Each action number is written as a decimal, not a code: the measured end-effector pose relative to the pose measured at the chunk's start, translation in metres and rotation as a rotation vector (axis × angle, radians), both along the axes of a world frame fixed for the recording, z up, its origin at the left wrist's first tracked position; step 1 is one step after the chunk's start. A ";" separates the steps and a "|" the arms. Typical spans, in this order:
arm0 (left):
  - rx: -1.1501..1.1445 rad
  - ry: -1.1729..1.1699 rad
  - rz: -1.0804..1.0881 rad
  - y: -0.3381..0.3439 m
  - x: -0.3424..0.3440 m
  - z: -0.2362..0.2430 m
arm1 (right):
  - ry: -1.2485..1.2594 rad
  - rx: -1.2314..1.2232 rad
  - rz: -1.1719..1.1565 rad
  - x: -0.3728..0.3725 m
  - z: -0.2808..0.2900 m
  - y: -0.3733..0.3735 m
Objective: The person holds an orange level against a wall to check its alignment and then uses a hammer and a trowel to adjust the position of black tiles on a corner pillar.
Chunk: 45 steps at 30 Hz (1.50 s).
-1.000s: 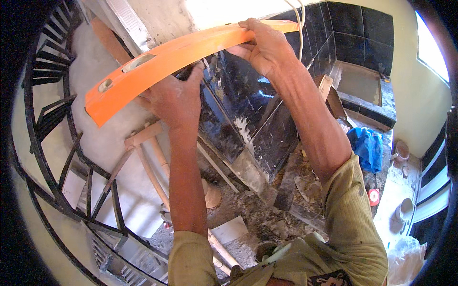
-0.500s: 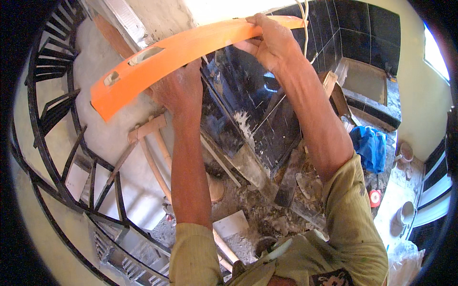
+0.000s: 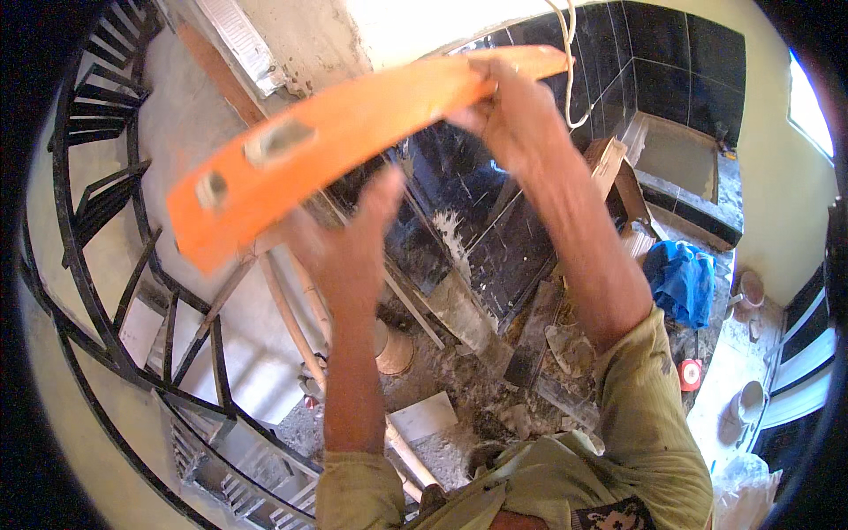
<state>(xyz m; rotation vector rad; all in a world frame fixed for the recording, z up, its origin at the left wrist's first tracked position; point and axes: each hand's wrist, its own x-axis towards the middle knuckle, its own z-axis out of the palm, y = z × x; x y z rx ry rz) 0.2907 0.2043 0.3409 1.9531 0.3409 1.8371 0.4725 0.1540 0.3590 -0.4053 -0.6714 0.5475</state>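
A long orange spirit level (image 3: 371,102) with two cut-out openings slants across the upper picture, its left end lower. My right hand (image 3: 508,102) is closed around it towards its right end. My left hand (image 3: 340,247) is just below the level's left half, palm up close against its lower edge. The left thumb stands stretched away from the level. Motion blurs the left fingers and the level hides them, so their grip does not show.
Black tiles (image 3: 654,44) cover the wall ahead. A black metal railing (image 3: 132,353) curves along the left. Wooden handles (image 3: 287,318), a white tile piece (image 3: 422,415) and rubble lie below. A blue cloth (image 3: 680,283) and a bucket (image 3: 751,399) are at right.
The level's left end has dropped, and my left hand has come down with its thumb swung out. The right hand has shifted slightly down, still on the level.
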 end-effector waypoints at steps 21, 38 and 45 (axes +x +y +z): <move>-0.797 -0.393 -0.422 -0.033 -0.158 -0.215 | -1.001 -0.120 -1.255 0.011 -0.006 0.060; -0.878 -0.167 0.053 -0.067 -0.258 -0.302 | -0.860 -0.217 -1.489 0.037 -0.027 0.097; -1.090 -0.500 -0.233 -0.078 -0.269 -0.301 | -0.867 -0.234 -1.639 0.085 -0.026 0.112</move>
